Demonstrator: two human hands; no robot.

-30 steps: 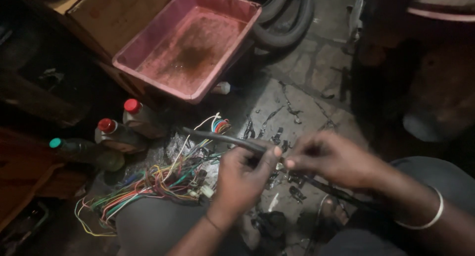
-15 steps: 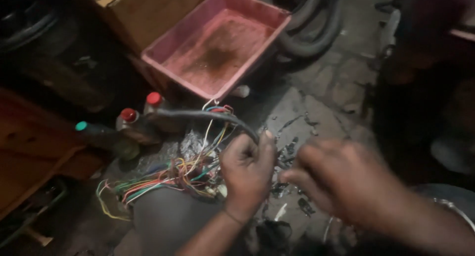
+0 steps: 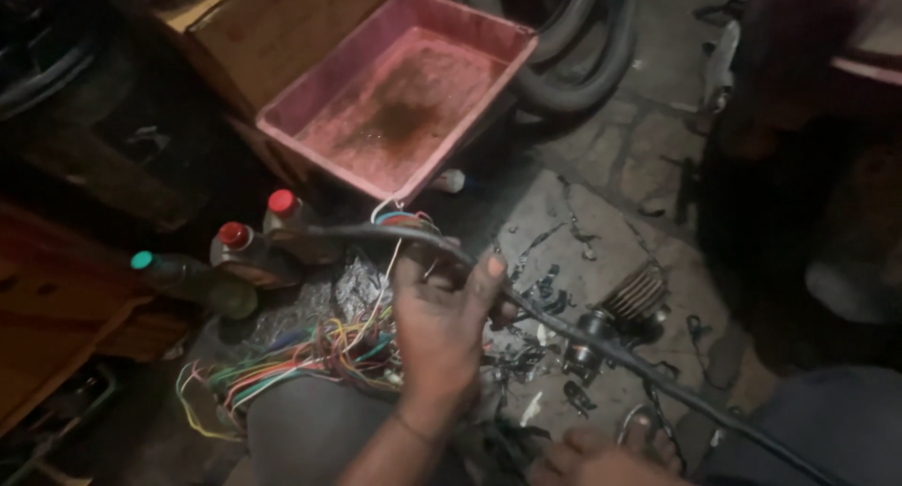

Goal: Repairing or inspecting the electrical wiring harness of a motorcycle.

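My left hand [image 3: 442, 326] is closed around a black sleeved cable [image 3: 601, 347]. The cable arcs from beside the bottles, passes under my thumb and fingers, and runs down to the lower right. Below and left of the hand, a bundle of loose coloured wires [image 3: 282, 364] spreads over a dark rounded surface. More wire ends [image 3: 404, 218] stick up just above the hand. My right hand is out of the frame. What looks like a foot [image 3: 601, 460] shows at the bottom edge.
A dirty pink plastic tray [image 3: 310, 134] sits on a brown box at the top. Two red-capped bottles [image 3: 246, 251] and a green-capped one [image 3: 188, 277] stand at the left. A small finned metal part [image 3: 628, 303] and black scraps lie on the stone floor. Rubber tyres [image 3: 573, 73] lie behind.
My right hand has let go of the cable and dropped out of view. My left hand keeps its grip, and the cable now hangs free toward the lower right.
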